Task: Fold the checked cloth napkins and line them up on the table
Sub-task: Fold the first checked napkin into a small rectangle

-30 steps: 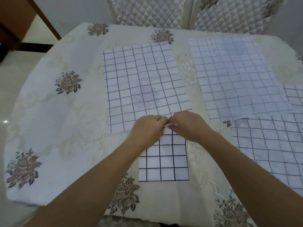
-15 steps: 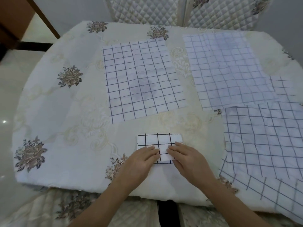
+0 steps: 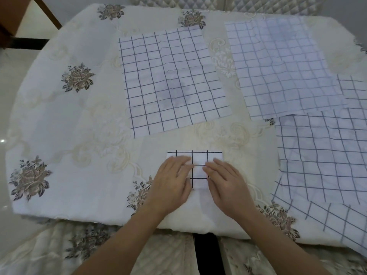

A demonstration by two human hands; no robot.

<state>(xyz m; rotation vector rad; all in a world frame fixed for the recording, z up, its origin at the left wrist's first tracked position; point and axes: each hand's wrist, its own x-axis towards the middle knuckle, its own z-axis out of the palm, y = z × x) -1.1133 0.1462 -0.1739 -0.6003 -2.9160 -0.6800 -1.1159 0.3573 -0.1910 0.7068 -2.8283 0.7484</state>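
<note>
Left hand [image 3: 172, 180] and right hand [image 3: 226, 182] lie flat, fingers straight, pressing the folded napkin [image 3: 199, 164] near the table's [image 3: 79, 175] front edge. Its long axis appears to run left-right; both hands hide its near corners. Unfolded napkins [image 3: 170, 80] lie beyond, the rightmost cut off.

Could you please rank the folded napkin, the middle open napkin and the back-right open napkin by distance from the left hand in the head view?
1. The folded napkin: under the left hand, near the table's front edge.
2. The middle open napkin: straight beyond.
3. The back-right open napkin: farther back and right.
</note>
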